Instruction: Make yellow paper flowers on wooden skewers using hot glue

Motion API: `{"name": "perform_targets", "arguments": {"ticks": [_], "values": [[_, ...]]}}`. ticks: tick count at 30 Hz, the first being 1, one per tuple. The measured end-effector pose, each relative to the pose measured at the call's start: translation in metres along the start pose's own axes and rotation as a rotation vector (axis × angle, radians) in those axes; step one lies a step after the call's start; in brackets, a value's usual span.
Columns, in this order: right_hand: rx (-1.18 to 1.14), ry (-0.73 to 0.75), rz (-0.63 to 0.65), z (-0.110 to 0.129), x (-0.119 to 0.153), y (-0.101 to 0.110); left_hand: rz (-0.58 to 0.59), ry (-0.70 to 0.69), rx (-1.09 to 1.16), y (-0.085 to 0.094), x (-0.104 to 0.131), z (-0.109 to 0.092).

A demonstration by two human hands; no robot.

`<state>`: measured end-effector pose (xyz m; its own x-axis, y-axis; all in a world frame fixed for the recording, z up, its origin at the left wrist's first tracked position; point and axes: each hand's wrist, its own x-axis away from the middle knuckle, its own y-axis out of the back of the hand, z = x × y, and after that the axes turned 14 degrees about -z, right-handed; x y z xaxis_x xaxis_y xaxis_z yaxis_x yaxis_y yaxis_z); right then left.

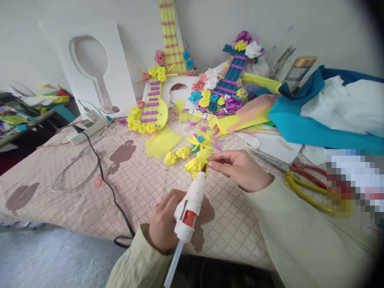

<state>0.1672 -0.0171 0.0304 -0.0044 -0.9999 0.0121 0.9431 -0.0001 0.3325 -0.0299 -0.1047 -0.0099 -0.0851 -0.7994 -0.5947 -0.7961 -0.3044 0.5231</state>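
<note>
My left hand (164,221) is wrapped round a white glue gun (192,204), with a clear glue stick (174,264) jutting from its back end. The gun's nozzle points away from me and meets a yellow crepe paper flower (196,162). Thumb and fingers of my right hand (244,168) pinch that flower at its right side. Just left of it lie two crumpled yellow paper flowers (177,155). Behind it sits a yellow and teal strip piece (198,143). Part of the held flower is hidden by the nozzle.
Decorated toy instruments, one yellow (156,112) and one blue (231,80), lean at the back. Scissors (300,176) lie at right, below teal crepe paper (300,116). A black cord (102,172) and a power strip (87,128) occupy the left. A white cutout board (120,76) stands behind.
</note>
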Motion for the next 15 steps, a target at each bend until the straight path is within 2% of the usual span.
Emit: {"name": "perform_targets", "arguments": {"ticks": [11,15], "values": [[-0.055,-0.039,-0.014,0.0,-0.001,0.001,-0.03,-0.022,-0.029,0.003,0.004,-0.002],[-0.066,-0.059,-0.021,0.0,-0.001,0.002,-0.161,0.091,-0.019,0.01,0.011,-0.002]]}}
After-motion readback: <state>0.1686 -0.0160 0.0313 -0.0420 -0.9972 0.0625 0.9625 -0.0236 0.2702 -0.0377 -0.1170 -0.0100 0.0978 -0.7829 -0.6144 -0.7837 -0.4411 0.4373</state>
